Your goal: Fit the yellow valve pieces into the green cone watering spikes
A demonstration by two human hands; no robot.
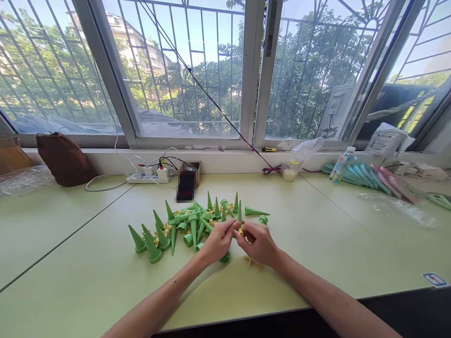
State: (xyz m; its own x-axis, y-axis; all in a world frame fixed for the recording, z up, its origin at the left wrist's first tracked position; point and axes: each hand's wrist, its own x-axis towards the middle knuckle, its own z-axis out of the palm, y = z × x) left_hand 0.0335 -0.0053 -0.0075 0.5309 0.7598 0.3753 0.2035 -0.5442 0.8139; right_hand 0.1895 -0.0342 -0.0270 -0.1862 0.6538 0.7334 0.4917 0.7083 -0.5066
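Observation:
My left hand (217,240) and my right hand (260,241) meet over the front of a pile, fingers closed. Between their fingertips a green cone-shaped spike (240,213) stands point up, with a small yellow plastic piece (241,230) at its lower end. My left fingers pinch the spike; the right ones are on the yellow piece. Fingers cover part of both. Behind and left of my hands lie several more green spikes (153,249), some upright and some on their sides, mixed with yellow pieces. Several yellow pieces (254,264) lie under my right hand.
Along the windowsill stand a brown bag (64,159), a power strip (148,175) with cables, a small box (194,172) and a plastic cup (291,170). To the right are a bottle (341,165) and a row of teal and pink items (369,176). The table's front edge runs below my arms.

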